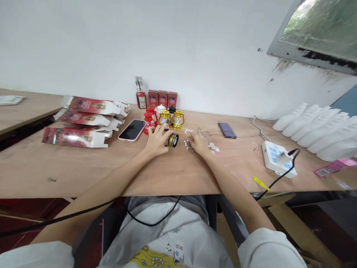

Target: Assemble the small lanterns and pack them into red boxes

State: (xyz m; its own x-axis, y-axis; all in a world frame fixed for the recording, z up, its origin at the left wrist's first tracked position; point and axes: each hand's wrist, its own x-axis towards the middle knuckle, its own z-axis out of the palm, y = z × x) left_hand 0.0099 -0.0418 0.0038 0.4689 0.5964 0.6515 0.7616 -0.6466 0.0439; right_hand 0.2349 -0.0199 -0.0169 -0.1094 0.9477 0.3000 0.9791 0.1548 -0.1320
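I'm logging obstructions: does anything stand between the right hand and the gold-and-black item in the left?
Nothing tall does; only small silvery pieces lie on the table between the right hand and the gold-and-black item.

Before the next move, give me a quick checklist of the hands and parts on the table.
1. Lantern held by the left hand: ok, tipped on its side, dark-rimmed end facing right.
2. Right hand at the small pieces: ok, fingertips are at the pile.
3. Piece pinched in the right fingertips: cannot tell, too small to see.
4. Loose bits gathered together: not ok, white scraps and silvery pins lie spread near the right hand.
5. Gold lanterns upright: ok, standing beyond the left hand.
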